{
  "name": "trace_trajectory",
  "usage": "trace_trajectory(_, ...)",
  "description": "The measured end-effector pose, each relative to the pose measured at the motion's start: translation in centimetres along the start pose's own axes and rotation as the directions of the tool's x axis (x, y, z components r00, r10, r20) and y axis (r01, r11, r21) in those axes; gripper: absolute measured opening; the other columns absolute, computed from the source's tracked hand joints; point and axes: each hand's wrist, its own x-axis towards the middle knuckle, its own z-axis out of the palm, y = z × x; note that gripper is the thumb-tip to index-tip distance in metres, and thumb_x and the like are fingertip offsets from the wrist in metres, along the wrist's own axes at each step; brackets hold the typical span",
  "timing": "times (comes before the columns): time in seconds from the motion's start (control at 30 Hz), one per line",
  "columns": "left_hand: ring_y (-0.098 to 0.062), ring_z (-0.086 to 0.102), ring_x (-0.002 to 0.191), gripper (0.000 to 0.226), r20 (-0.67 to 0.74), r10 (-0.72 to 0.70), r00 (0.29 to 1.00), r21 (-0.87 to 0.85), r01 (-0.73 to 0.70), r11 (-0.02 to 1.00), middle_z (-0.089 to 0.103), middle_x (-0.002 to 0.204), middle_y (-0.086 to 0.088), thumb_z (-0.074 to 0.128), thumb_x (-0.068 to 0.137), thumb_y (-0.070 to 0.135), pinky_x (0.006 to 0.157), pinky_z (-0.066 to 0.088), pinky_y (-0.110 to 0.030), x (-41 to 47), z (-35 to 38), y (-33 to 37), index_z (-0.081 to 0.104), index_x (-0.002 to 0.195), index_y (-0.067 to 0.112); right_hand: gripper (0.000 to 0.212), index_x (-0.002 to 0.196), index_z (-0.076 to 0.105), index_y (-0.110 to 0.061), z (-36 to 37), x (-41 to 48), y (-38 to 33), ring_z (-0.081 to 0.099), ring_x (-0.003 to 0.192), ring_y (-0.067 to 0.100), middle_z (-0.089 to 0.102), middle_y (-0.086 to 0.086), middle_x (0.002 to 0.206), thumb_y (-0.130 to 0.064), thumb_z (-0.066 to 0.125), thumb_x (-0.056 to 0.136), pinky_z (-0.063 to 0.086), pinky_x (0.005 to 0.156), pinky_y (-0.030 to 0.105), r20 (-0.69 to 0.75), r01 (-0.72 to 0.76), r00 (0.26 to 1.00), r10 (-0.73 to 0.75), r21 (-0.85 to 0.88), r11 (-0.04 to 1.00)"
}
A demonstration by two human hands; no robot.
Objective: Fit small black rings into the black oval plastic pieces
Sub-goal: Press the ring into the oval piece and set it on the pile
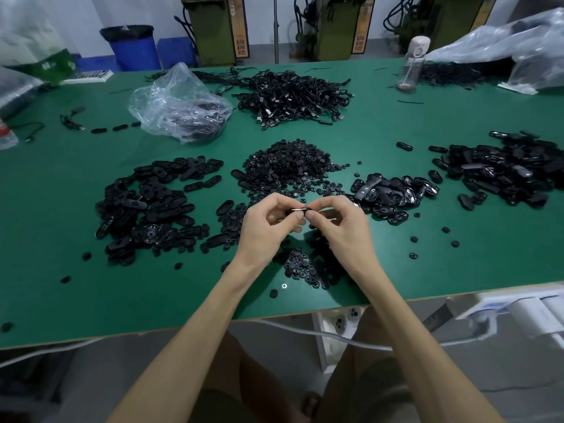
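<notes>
Head camera gives me both hands raised together over the middle of the green table (91,288), fingertips meeting. My left hand (265,228) has its fingers curled and pinches one end of a black oval piece (297,210), which lies flat between thumb and forefinger. My right hand (341,227) pinches the other end, thumb underneath, the other fingers loosely bent behind. I cannot tell whether a ring already sits in the piece; the fingertips cover that spot.

Just beyond the hands lies the big heap of small black rings (287,167), and more rings (300,267) are scattered under my wrists near the table's front edge. To the left sits a pile of matte oval pieces (146,209). To the right is a smaller pile of glossier oval parts (387,193), and further right a larger dark pile (512,172). Farther back I see a tangle of black cables (290,96), a crumpled clear plastic bag (180,105) to its left, and a clear bottle (412,65) standing upright toward the far right.
</notes>
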Motion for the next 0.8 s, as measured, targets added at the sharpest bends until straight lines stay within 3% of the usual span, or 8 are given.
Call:
trace_trajectory(0.07, -0.019, 0.075, 0.09, 0.015, -0.007, 0.024, 1.0, 0.066, -0.023, 0.998, 0.076, 0.102, -0.004, 0.073, 0.094, 0.005, 0.08, 0.062, -0.033, 0.0, 0.1, 0.1, 0.075, 0.107, 0.013, 0.003, 0.098, 0.074, -0.015, 0.0, 0.0, 0.0, 0.071, 0.081, 0.015, 0.074, -0.002, 0.09, -0.016, 0.075, 0.095, 0.057, 0.076, 0.029, -0.029, -0.003, 1.0, 0.003, 0.017, 1.0)
trace_trajectory(0.13, -0.011, 0.07, 0.099, 0.022, -0.026, 0.101, 0.995, 0.224, -0.092, 0.97, 0.067, 0.116, 0.0, 0.07, 0.097, 0.008, 0.086, 0.058, -0.025, 0.0, 0.4, 0.4, 0.073, 0.118, 0.016, 0.005, 0.1, 0.071, -0.014, 0.0, 0.0, 0.1, 0.071, 0.077, 0.015, 0.075, 0.0, 0.087, -0.016, 0.073, 0.096, 0.054, 0.069, 0.024, -0.095, -0.03, 0.995, 0.039, 0.096, 0.995)
trace_trajectory(0.3, -0.008, 0.066, 0.099, 0.024, 0.026, 0.257, 0.966, 0.451, -0.241, 0.86, 0.059, 0.117, -0.001, 0.06, 0.1, -0.002, 0.087, 0.05, -0.012, -0.7, 0.7, 1.8, 0.069, 0.119, 0.009, 0.02, 0.116, 0.056, 0.006, -0.9, 0.5, 0.3, 0.067, 0.066, 0.012, 0.075, 0.005, 0.079, -0.01, 0.059, 0.104, 0.052, 0.058, 0.021, -0.289, -0.133, 0.896, 0.338, 0.551, 0.824)
trace_trajectory(0.47, -0.006, 0.061, 0.09, 0.027, -0.032, 0.124, 0.992, 0.678, -0.069, 0.732, 0.06, 0.123, 0.001, 0.056, 0.101, 0.002, 0.084, 0.05, -0.009, 0.8, -4.4, 1.8, 0.068, 0.123, 0.011, 0.032, 0.132, 0.05, 0.011, -2.0, 0.8, 0.6, 0.07, 0.074, 0.014, 0.073, 0.013, 0.092, -0.006, 0.055, 0.105, 0.056, 0.071, 0.022, -0.338, -0.054, 0.786, 0.517, 0.796, 0.602)
trace_trajectory(0.57, -0.024, 0.053, 0.124, 0.037, -0.189, 0.009, 0.982, 0.872, 0.163, 0.462, 0.054, 0.139, -0.013, 0.053, 0.1, 0.0, 0.11, 0.044, -0.031, 2.5, -10.2, 0.6, 0.061, 0.135, 0.008, 0.034, 0.135, 0.048, 0.01, -2.2, 0.9, 0.6, 0.072, 0.077, 0.016, 0.073, 0.014, 0.093, -0.004, 0.054, 0.105, 0.057, 0.071, 0.021, -0.342, -0.008, 0.757, 0.556, 0.847, 0.532)
trace_trajectory(0.67, -0.04, 0.046, 0.126, 0.033, -0.26, -0.074, 0.963, 0.943, 0.269, 0.198, 0.052, 0.137, -0.023, 0.055, 0.104, 0.01, 0.108, 0.04, -0.05, 3.7, -15.0, -0.1, 0.062, 0.135, 0.003, 0.038, 0.139, 0.043, 0.005, -2.2, 1.2, 0.6, 0.075, 0.089, 0.02, 0.073, 0.017, 0.107, -0.002, 0.055, 0.104, 0.058, 0.075, 0.022, -0.327, 0.011, 0.75, 0.575, 0.875, 0.483)
trace_trajectory(0.73, -0.042, 0.051, 0.119, 0.03, -0.221, -0.121, 0.968, 0.961, 0.237, 0.139, 0.057, 0.13, -0.024, 0.06, 0.104, 0.017, 0.102, 0.045, -0.052, 4.0, -16.5, -0.3, 0.068, 0.129, 0.003, 0.051, 0.149, 0.034, 0.001, -2.0, 1.4, 0.5, 0.076, 0.101, 0.02, 0.069, 0.016, 0.124, -0.003, 0.058, 0.103, 0.06, 0.082, 0.025, -0.328, -0.009, 0.764, 0.555, 0.856, 0.517)
trace_trajectory(0.8, -0.041, 0.057, 0.112, 0.027, -0.19, -0.095, 0.977, 0.965, 0.204, 0.165, 0.062, 0.123, -0.023, 0.065, 0.102, 0.018, 0.097, 0.049, -0.052, 4.0, -16.7, -0.3, 0.073, 0.123, 0.004, 0.066, 0.159, 0.02, -0.005, -1.7, 1.4, 0.4, 0.074, 0.109, 0.017, 0.065, 0.007, 0.131, -0.007, 0.057, 0.104, 0.06, 0.092, 0.03, -0.348, -0.045, 0.798, 0.492, 0.779, 0.625)
